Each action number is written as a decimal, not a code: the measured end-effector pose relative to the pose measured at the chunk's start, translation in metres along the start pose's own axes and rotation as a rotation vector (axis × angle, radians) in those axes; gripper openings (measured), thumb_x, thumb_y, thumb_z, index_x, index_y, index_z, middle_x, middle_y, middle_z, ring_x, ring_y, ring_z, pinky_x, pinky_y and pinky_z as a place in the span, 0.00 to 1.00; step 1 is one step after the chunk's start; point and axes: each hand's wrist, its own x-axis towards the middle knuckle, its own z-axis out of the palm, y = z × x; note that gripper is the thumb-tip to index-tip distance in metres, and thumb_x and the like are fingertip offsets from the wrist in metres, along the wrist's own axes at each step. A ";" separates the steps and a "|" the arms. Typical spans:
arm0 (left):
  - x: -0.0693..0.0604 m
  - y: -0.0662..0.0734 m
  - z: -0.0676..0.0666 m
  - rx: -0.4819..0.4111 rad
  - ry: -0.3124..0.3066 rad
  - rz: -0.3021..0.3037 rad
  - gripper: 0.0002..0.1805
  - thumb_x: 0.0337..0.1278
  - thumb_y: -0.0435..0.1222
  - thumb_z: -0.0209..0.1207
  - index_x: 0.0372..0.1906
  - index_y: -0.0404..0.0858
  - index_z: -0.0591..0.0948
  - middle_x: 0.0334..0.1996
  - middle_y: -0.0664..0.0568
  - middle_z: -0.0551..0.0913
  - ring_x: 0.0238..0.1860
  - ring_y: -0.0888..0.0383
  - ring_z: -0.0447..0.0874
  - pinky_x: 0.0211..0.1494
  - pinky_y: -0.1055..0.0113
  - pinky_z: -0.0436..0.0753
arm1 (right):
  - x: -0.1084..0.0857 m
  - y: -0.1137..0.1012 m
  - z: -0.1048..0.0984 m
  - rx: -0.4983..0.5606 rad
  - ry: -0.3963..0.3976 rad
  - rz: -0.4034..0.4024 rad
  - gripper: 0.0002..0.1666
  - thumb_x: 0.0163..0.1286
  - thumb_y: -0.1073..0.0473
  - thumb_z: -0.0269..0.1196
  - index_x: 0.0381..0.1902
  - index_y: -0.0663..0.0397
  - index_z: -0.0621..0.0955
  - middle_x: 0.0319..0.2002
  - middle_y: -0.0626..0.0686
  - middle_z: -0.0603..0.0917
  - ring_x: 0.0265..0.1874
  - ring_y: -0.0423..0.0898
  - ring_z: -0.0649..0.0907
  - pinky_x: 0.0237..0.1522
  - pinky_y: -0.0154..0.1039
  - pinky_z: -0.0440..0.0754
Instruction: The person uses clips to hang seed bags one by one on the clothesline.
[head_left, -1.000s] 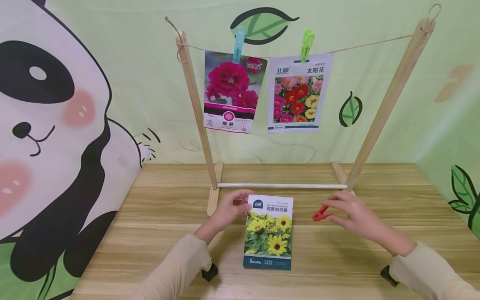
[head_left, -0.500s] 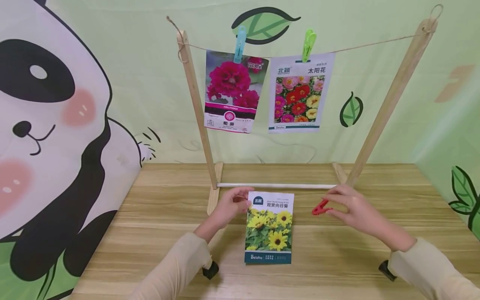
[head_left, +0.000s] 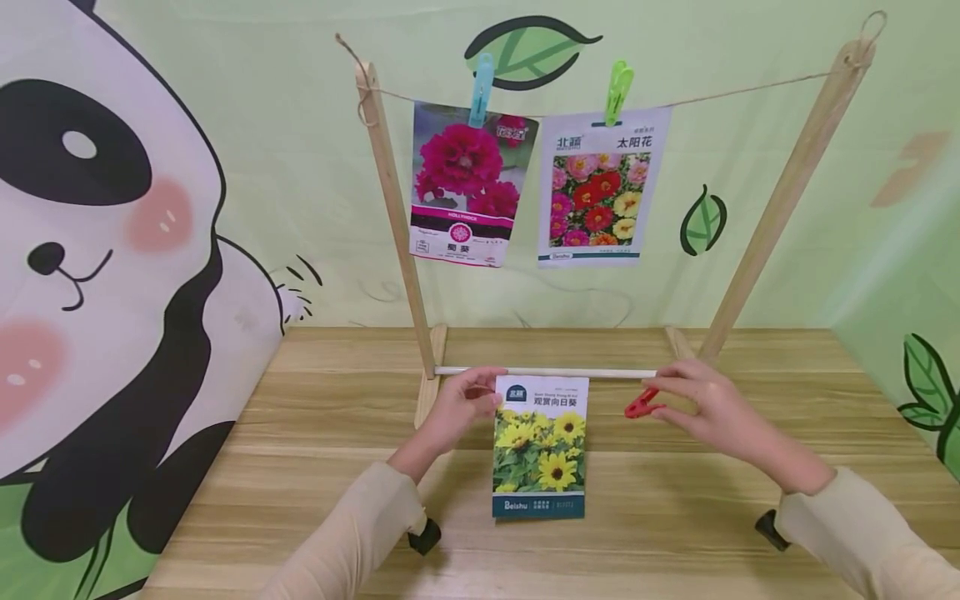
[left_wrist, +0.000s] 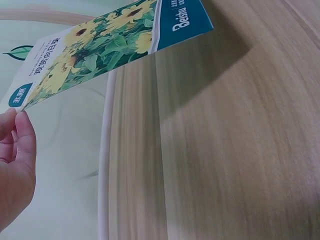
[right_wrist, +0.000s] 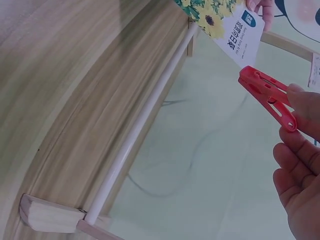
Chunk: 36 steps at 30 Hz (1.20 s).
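My left hand (head_left: 459,410) pinches the upper left corner of a sunflower seed packet (head_left: 540,450), which hangs above the table with its printed front towards me. In the left wrist view, thumb and finger meet on that corner of the packet (left_wrist: 100,52). My right hand (head_left: 708,412), to the right of the packet and apart from it, pinches a red clothespin (head_left: 642,403) by its handles. The right wrist view shows this clothespin (right_wrist: 267,95) between thumb and fingers, its nose pointing towards the packet.
Behind the hands stands a wooden frame (head_left: 783,200) with a string (head_left: 738,89). From the string hang a hollyhock packet (head_left: 468,187) under a blue clothespin (head_left: 482,90) and another flower packet (head_left: 600,192) under a green one (head_left: 618,92). A white rod (head_left: 600,373) joins the frame's feet.
My left hand has raised the sunflower packet a little. My right hand has also risen slightly with the red clothespin. The hanging packets stay where they were.
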 end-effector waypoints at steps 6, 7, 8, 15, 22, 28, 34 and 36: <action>-0.003 0.011 0.001 0.000 0.002 -0.011 0.19 0.52 0.24 0.53 0.51 0.35 0.74 0.34 0.49 0.71 0.33 0.59 0.73 0.42 0.53 0.79 | 0.004 -0.001 -0.003 0.005 0.009 0.001 0.18 0.44 0.62 0.70 0.35 0.62 0.82 0.34 0.54 0.80 0.32 0.46 0.78 0.29 0.39 0.78; -0.005 0.015 0.001 -0.002 0.002 -0.014 0.19 0.52 0.24 0.53 0.52 0.34 0.74 0.34 0.49 0.71 0.33 0.59 0.73 0.42 0.54 0.79 | 0.004 -0.001 -0.003 0.005 0.008 0.003 0.18 0.42 0.63 0.70 0.35 0.61 0.82 0.34 0.53 0.80 0.32 0.45 0.77 0.29 0.36 0.77; -0.007 0.021 0.001 -0.002 0.004 -0.016 0.19 0.52 0.24 0.52 0.52 0.34 0.74 0.34 0.49 0.71 0.33 0.59 0.73 0.42 0.55 0.79 | 0.005 0.000 -0.003 0.008 0.008 0.002 0.17 0.44 0.60 0.69 0.35 0.61 0.82 0.34 0.53 0.80 0.32 0.45 0.77 0.30 0.34 0.76; -0.006 0.026 0.001 0.000 0.033 -0.029 0.19 0.53 0.24 0.53 0.52 0.34 0.74 0.34 0.49 0.72 0.33 0.59 0.72 0.42 0.57 0.79 | 0.010 0.000 -0.006 -0.012 0.005 0.013 0.23 0.34 0.69 0.71 0.35 0.63 0.82 0.34 0.54 0.80 0.34 0.46 0.77 0.34 0.32 0.74; 0.002 0.015 0.001 -0.018 0.062 -0.025 0.18 0.53 0.26 0.54 0.51 0.37 0.75 0.37 0.48 0.72 0.36 0.58 0.74 0.43 0.58 0.79 | 0.014 -0.001 -0.010 -0.023 -0.009 0.037 0.22 0.36 0.68 0.71 0.35 0.63 0.82 0.34 0.55 0.80 0.35 0.47 0.77 0.31 0.40 0.76; 0.003 0.019 0.002 -0.037 0.072 -0.009 0.18 0.52 0.26 0.54 0.50 0.38 0.76 0.38 0.47 0.72 0.37 0.57 0.75 0.40 0.65 0.80 | 0.018 0.001 -0.014 -0.012 0.022 0.004 0.19 0.48 0.57 0.67 0.36 0.64 0.82 0.34 0.56 0.80 0.34 0.49 0.77 0.30 0.41 0.76; 0.004 0.026 0.003 -0.041 0.079 -0.003 0.18 0.52 0.26 0.54 0.50 0.39 0.76 0.37 0.49 0.72 0.36 0.58 0.75 0.43 0.58 0.80 | 0.021 0.002 -0.017 -0.014 0.041 0.010 0.20 0.49 0.55 0.66 0.37 0.64 0.82 0.36 0.57 0.80 0.41 0.55 0.77 0.34 0.43 0.76; 0.005 0.027 0.003 -0.043 0.081 0.000 0.18 0.52 0.26 0.54 0.50 0.40 0.76 0.37 0.49 0.72 0.36 0.58 0.75 0.43 0.57 0.80 | 0.021 0.002 -0.019 -0.017 0.033 0.017 0.19 0.46 0.59 0.68 0.37 0.64 0.82 0.37 0.58 0.80 0.42 0.55 0.76 0.35 0.41 0.76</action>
